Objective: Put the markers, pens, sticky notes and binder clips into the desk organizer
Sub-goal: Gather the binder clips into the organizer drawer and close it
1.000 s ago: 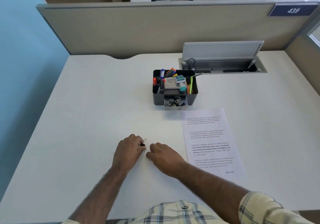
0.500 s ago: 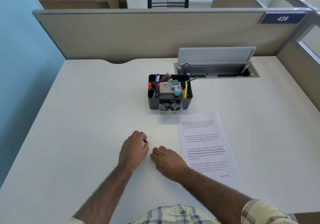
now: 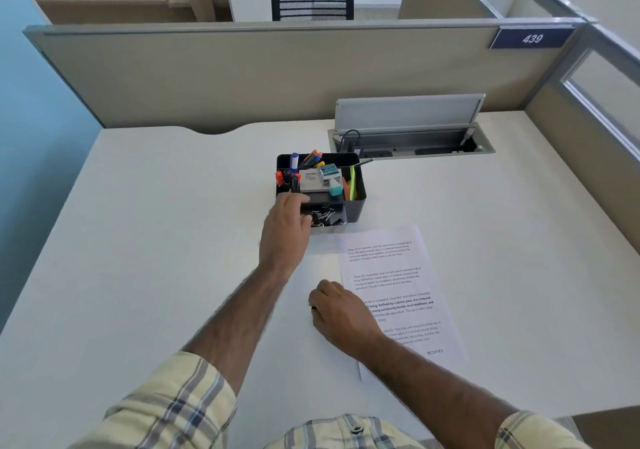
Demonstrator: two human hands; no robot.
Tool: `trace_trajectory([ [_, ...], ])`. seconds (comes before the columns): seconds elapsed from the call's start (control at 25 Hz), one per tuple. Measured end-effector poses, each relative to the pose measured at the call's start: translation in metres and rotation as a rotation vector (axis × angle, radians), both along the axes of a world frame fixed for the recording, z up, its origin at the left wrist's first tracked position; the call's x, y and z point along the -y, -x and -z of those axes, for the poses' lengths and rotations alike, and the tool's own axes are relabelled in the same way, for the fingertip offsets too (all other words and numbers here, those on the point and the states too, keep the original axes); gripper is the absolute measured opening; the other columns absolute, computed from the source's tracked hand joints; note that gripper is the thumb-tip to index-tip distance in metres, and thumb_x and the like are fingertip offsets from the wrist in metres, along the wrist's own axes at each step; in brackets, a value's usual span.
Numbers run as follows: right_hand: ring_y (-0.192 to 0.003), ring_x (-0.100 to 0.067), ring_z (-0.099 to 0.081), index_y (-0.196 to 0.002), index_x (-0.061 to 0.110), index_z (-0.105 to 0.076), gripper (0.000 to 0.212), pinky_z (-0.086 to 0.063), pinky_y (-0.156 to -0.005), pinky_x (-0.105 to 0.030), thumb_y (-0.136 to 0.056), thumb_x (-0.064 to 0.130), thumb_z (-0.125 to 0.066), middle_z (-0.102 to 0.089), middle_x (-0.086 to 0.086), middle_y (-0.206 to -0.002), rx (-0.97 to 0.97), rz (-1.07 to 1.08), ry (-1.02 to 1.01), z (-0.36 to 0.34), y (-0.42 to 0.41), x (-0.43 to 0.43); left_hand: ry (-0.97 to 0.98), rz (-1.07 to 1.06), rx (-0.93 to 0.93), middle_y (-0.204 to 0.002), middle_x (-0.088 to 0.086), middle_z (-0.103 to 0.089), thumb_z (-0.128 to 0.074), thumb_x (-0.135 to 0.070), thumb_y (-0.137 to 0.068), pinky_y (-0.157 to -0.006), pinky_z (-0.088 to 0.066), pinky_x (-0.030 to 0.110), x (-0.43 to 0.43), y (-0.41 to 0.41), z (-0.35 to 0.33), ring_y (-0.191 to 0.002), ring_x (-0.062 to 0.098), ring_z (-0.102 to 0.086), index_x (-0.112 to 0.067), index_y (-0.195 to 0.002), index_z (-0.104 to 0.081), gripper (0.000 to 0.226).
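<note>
The left hand [image 3: 285, 230] reaches into the middle of the frame, its fingertips at the left edge of the small open drawer [image 3: 329, 228] at the front of the desk organizer [image 3: 356, 202], where a heap of binder clips [image 3: 322, 214] lies. The drawer sits just right of the fingers, so a drop would go slightly rightward. Whether this hand pinches a clip or is empty I cannot tell (its back hides the fingertips, and wire loops crowd beside the thumb). The right hand [image 3: 343, 313] rests lower in the frame, knuckles up and fingers curled, on the table [image 3: 156, 240] at the left edge of a printed sheet [image 3: 391, 275], well apart from the organizer. A dark speck at its fingertips may be 1 more clip, but it is too small to tell. Markers [image 3: 313, 158] stand in the back compartments.
</note>
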State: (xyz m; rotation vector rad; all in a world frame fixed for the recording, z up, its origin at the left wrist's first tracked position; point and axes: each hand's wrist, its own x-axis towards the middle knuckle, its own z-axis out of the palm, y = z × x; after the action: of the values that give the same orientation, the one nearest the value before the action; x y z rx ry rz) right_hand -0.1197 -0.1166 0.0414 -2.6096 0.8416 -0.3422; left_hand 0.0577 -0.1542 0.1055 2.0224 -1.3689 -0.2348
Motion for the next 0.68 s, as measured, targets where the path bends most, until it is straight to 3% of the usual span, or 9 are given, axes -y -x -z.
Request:
trace_trajectory([
  [0.2,-0.078,-0.022,-0.054,-0.088,0.011,-0.063,0.003,-0.05,-0.062,-0.037,-0.089,0.01,-0.066,-0.059,-0.003,-0.09,0.056,0.308,0.017,-0.032,0.0,0.059,-0.087,-0.099,-0.109,-0.125,0.001,-0.059,-0.063,-0.015,-0.097,-0.085,-0.058,0.04,-0.033,-0.001,0.026,-0.102,0.021,-0.064,-0.017,-0.119,-0.061,0.023],
  [0.36,-0.083,-0.019,-0.054,-0.097,0.012,-0.064,0.004,-0.054,-0.068,-0.038,-0.093,0.014,-0.064,-0.061,-0.003,-0.097,0.073,0.32,0.093,-0.059,-0.025,0.11,-0.109,-0.112,-0.2,-0.122,-0.004,-0.06,-0.06,-0.019,-0.097,-0.085,-0.056,0.042,-0.04,0.001,0.035,-0.1,0.02,-0.065,-0.02,-0.116,-0.062,0.019],
  [0.52,-0.084,-0.017,-0.055,-0.099,0.012,-0.066,0.009,-0.055,-0.069,-0.036,-0.098,0.019,-0.06,-0.059,-0.001,-0.099,0.084,0.362,0.032,-0.067,-0.038,0.13,-0.12,-0.116,-0.226,-0.115,-0.006,-0.063,-0.057,-0.02,-0.098,-0.082,-0.054,0.036,-0.034,0.001,0.031,-0.096,0.017,-0.064,-0.022,-0.111,-0.063,0.014],
  [0.68,-0.08,-0.022,-0.052,-0.09,0.011,-0.063,0.024,-0.049,-0.062,-0.035,-0.089,-0.006,-0.045,-0.057,-0.001,-0.097,0.06,0.563,-0.027,-0.056,-0.021,0.117,-0.157,-0.117,-0.18,-0.099,-0.006,-0.067,-0.055,-0.022,-0.096,-0.07,-0.051,0.032,-0.025,-0.001,0.027,-0.083,0.017,-0.063,-0.019,-0.098,-0.066,0.011],
])
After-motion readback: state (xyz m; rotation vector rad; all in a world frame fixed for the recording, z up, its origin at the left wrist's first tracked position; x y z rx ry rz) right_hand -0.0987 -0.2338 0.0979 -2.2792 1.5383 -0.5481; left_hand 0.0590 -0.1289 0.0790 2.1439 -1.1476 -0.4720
